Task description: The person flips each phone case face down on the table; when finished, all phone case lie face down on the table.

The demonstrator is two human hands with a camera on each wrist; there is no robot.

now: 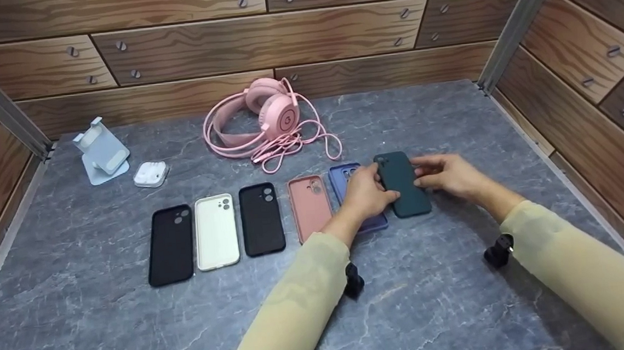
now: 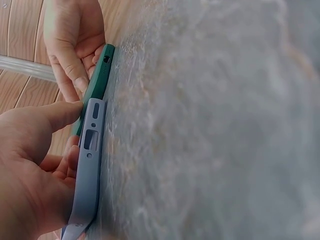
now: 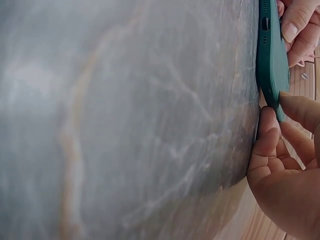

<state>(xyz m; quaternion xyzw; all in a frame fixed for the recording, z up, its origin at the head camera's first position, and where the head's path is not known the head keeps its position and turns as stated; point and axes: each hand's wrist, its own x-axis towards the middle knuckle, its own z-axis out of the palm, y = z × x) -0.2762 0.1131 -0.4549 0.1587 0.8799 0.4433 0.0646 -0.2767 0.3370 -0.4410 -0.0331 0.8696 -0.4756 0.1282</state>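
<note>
Beside the blue case (image 1: 345,179), both hands' grips (image 1: 367,193) (image 1: 446,175) pinch the green case (image 1: 403,185).

Head view: taken from above and behind the forearms, facing forward and down over the whole table (image 1: 450,110), with the wood-panel wall (image 1: 259,41) at the far edge; it stands well back, so the full row of cases is seen.

Left wrist view: set low at table level and rolled sideways, very near the left hand (image 2: 30,185), facing along the blue case (image 2: 90,165) towards the green case (image 2: 100,75).

Right wrist view: likewise low, rolled and very near, beside the right hand (image 3: 290,175), facing the opposite way.

Shared ground: all three views take in the green case and both hands; the head view and left wrist view also share the blue case.
</note>
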